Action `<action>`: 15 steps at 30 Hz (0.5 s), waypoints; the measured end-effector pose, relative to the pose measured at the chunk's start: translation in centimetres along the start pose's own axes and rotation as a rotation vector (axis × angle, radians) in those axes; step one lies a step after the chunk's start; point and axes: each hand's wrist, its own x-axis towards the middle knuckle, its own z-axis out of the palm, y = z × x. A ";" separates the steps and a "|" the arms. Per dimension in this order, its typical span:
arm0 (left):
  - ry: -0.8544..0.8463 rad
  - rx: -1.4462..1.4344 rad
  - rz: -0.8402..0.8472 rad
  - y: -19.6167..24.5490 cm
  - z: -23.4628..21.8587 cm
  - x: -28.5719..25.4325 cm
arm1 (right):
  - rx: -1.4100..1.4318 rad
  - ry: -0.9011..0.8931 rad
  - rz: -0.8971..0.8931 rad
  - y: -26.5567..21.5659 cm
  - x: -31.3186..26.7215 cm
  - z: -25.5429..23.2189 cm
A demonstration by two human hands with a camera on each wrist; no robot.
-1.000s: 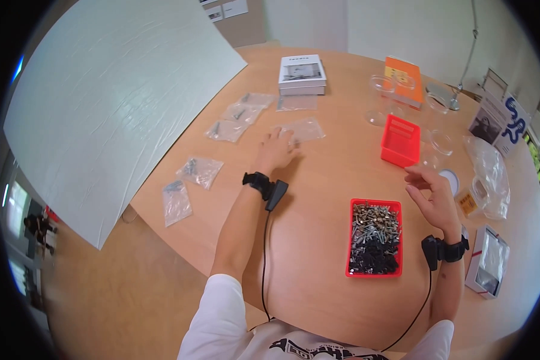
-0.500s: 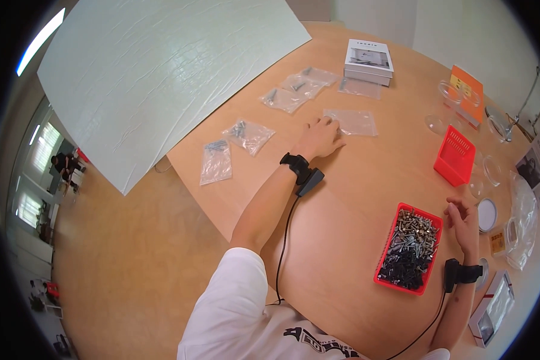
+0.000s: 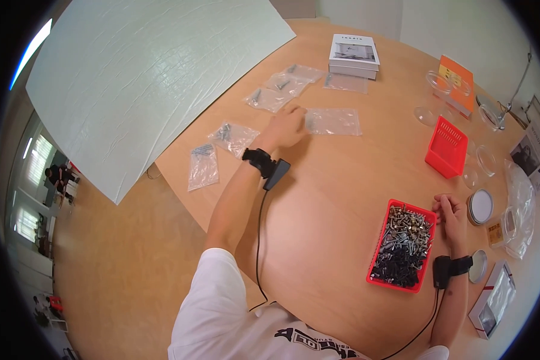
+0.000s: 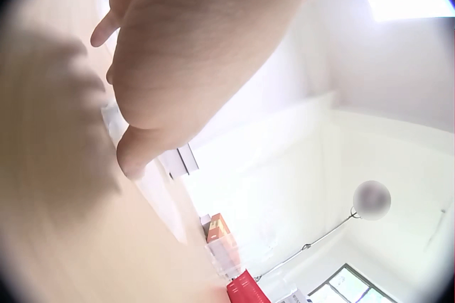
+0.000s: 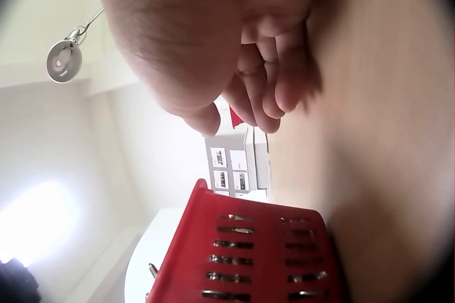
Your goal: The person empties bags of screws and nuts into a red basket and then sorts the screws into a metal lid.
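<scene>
My left hand [image 3: 285, 126] is over the table beside the left edge of a flat clear bag [image 3: 335, 122], its fingers loosely bent. Whether the fingertips touch the bag cannot be told. In the left wrist view, the hand [image 4: 178, 54] has its thumb and fingers apart, with nothing seen in them. Small clear bags with screws lie around it, one [image 3: 234, 139] near the wrist and one [image 3: 204, 167] lower left. My right hand [image 3: 453, 219] rests loosely curled and empty beside a red basket [image 3: 375, 279] of mixed screws, whose slotted side [image 5: 270, 246] shows in the right wrist view.
Stacked books [image 3: 354, 57] stand at the back, with a flat bag [image 3: 346, 83] before them. At right are an empty-looking red basket [image 3: 447, 147], an orange book [image 3: 456, 84], clear round containers, a round lid [image 3: 480, 206] and a box [image 3: 493, 300]. A large white panel [image 3: 156, 78] covers the left.
The head view has swung. My left hand has drawn back leftward from the flat clear bag. My right hand has come down from near the empty-looking basket to beside the screw basket.
</scene>
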 end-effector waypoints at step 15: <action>-0.034 0.002 0.064 1.8 0.7 3.7 | -0.036 0.018 -0.005 -0.2 0.0 0.2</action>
